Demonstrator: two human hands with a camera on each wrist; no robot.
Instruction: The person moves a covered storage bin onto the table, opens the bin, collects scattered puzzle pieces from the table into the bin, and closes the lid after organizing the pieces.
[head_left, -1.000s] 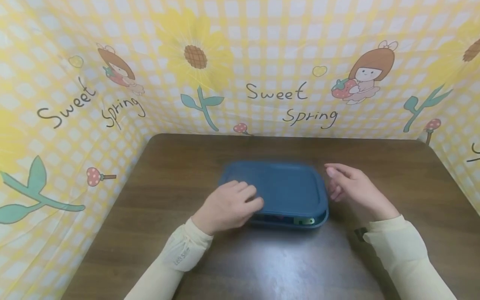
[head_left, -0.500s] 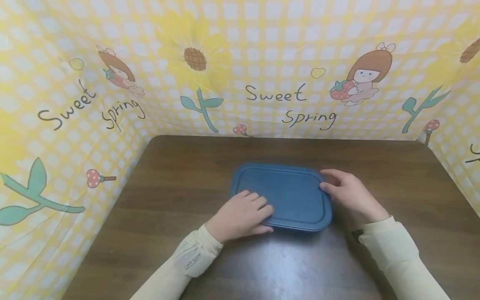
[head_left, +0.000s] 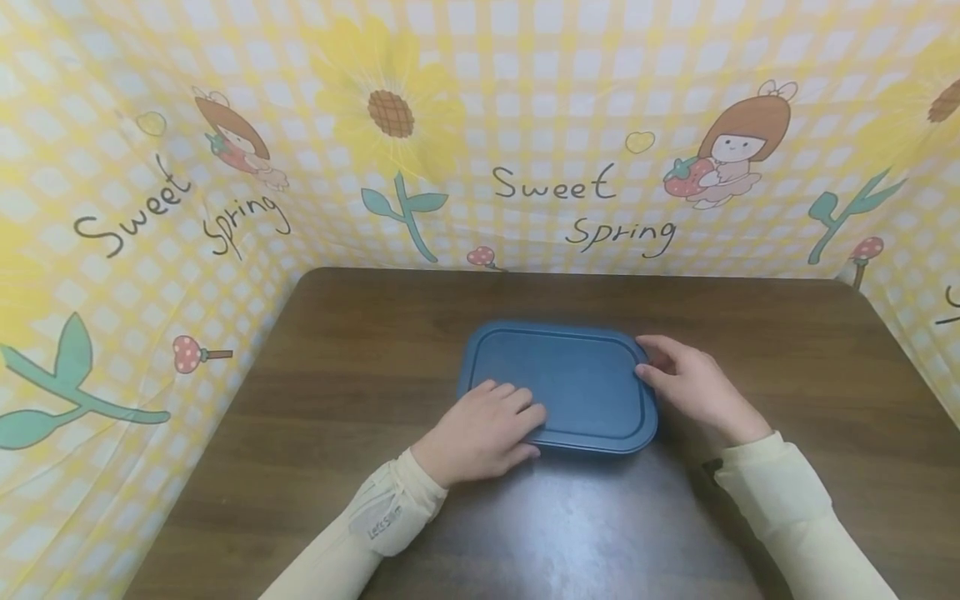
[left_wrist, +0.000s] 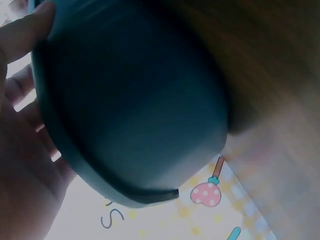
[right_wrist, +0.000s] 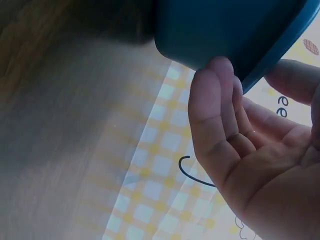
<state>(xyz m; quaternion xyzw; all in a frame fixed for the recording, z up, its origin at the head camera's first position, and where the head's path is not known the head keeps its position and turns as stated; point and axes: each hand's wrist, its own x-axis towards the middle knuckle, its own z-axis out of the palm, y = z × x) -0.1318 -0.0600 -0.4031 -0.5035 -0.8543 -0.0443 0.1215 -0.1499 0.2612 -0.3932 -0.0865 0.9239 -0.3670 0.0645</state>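
A blue plastic box with its lid [head_left: 577,387] lying flat on top sits near the middle of the brown table. At its near left corner my left hand [head_left: 480,432] grips the edge, fingers over the lid and thumb low at the front. The left wrist view has that thumb [left_wrist: 30,32] at the rim, above the box's smooth wall [left_wrist: 145,110]. My right hand [head_left: 697,383] holds the right end, thumb at the lid's rim. In the right wrist view, its fingertips [right_wrist: 220,70] touch the box's side wall [right_wrist: 200,30] from below the rim. The box's contents are hidden.
The wooden table [head_left: 337,350] has rounded far corners. A yellow checked cloth [head_left: 555,100] printed with flowers and lettering hangs behind it and along both sides.
The lid's near edge was raised, with something green showing beneath; now it lies down over the box. My left hand shifted right and nearer, and my right hand came to the rim.
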